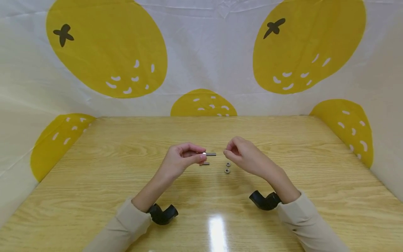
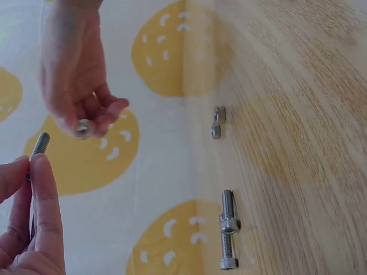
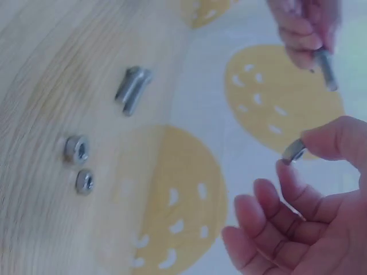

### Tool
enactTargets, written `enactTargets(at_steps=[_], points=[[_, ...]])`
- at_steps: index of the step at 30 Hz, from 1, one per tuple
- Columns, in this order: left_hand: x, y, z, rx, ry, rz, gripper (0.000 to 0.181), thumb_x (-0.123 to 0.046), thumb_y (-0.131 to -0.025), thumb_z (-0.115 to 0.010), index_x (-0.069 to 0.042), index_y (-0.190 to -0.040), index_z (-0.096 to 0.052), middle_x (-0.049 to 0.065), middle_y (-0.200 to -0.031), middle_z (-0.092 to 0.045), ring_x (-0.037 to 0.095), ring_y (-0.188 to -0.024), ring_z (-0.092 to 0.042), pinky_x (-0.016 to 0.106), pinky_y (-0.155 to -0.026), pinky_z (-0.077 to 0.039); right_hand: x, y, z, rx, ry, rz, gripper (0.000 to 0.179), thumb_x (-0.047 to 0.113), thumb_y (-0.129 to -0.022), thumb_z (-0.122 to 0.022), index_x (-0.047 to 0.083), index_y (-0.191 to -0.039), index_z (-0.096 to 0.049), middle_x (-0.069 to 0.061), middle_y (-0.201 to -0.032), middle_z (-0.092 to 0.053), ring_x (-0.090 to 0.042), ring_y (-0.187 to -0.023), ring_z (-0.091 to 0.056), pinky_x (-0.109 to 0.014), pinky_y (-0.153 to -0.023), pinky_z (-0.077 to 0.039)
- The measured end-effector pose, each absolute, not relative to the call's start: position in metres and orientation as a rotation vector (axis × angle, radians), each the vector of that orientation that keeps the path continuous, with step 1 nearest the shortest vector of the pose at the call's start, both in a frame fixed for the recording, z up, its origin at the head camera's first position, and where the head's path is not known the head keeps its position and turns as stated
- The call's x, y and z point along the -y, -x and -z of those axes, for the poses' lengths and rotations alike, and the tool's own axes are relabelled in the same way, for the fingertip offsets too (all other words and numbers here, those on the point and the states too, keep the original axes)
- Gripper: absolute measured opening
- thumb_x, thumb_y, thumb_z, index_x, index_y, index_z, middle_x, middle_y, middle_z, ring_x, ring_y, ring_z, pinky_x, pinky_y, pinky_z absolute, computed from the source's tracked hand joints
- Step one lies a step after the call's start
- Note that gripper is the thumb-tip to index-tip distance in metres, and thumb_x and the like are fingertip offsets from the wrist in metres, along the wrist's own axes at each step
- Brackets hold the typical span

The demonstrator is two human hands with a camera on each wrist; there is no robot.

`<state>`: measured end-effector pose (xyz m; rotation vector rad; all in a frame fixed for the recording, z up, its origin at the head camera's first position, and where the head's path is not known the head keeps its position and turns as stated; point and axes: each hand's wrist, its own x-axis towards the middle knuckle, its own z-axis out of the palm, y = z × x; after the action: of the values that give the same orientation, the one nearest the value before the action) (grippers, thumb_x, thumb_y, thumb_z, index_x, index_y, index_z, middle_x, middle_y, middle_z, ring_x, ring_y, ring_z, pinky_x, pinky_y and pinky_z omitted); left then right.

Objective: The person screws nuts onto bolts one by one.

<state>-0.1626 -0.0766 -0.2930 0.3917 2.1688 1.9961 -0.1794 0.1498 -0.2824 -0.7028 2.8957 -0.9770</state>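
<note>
My left hand (image 1: 179, 162) pinches a silvery bolt (image 1: 211, 154) between thumb and fingers, its threaded end pointing right toward the other hand. Across a small gap, my right hand (image 1: 252, 159) holds a nut (image 3: 295, 150) between thumb and index fingertip; its other fingers are loosely bent in the right wrist view. Bolt and nut are apart, both raised above the table. Two more socket-head bolts (image 2: 228, 220) lie close together on the wood, partly hidden by the left hand in the head view. Two loose nuts (image 1: 227, 171) lie below the right hand.
The wooden table (image 1: 104, 196) carries these parts near its middle. A white cloth (image 1: 207, 52) with yellow fruit shapes encloses the back and sides. A black curved piece (image 1: 163, 214) sits at the left wrist, and a similar black piece (image 1: 264, 201) at the right.
</note>
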Motion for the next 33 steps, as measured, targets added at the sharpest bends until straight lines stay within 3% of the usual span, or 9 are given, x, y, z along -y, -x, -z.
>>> enactTargets(at_steps=[11, 19, 27, 33], points=[[0.077, 0.158, 0.288, -2.148, -0.435, -2.041, 0.030, -0.014, -0.083, -0.070, 0.005, -0.106, -0.063, 0.011, -0.094, -0.070, 0.016, -0.079, -0.069, 0.033, -0.083, -0.054, -0.149, 0.159, 0.273, -2.651, 0.760, 1.343, 0.016, 0.019, -0.098, -0.048, 0.004, -0.102, -0.051, -0.006, -0.089, -0.054, -0.020, -0.082, -0.053, -0.026, -0.068, -0.045], [0.076, 0.153, 0.284, -2.106, -0.473, -2.093, 0.027, -0.011, -0.083, -0.070, 0.004, -0.104, -0.064, 0.015, -0.098, -0.069, 0.017, -0.080, -0.070, 0.037, -0.082, -0.055, -0.153, 0.155, 0.281, -2.433, 0.769, 1.553, 0.021, 0.018, -0.100, -0.042, -0.001, -0.107, -0.047, -0.010, -0.095, -0.055, -0.030, -0.089, -0.058, -0.034, -0.084, -0.051], [0.072, 0.149, 0.281, -2.094, -0.499, -2.114, 0.027, -0.007, -0.084, -0.067, 0.009, -0.105, -0.062, 0.014, -0.095, -0.068, 0.014, -0.078, -0.069, 0.035, -0.080, -0.056, -0.150, 0.152, 0.285, -2.352, 0.785, 1.606, 0.026, 0.020, -0.100, -0.042, -0.003, -0.111, -0.046, -0.014, -0.099, -0.055, -0.024, -0.088, -0.058, -0.029, -0.084, -0.050], [0.071, 0.148, 0.281, -2.094, -0.503, -2.119, 0.023, -0.006, -0.084, -0.068, 0.006, -0.103, -0.063, 0.017, -0.098, -0.068, 0.032, -0.087, -0.068, 0.035, -0.080, -0.055, -0.145, 0.150, 0.286, -2.320, 0.796, 1.641, 0.026, 0.020, -0.100, -0.042, -0.004, -0.110, -0.045, -0.016, -0.098, -0.057, -0.020, -0.086, -0.059, -0.026, -0.082, -0.051]])
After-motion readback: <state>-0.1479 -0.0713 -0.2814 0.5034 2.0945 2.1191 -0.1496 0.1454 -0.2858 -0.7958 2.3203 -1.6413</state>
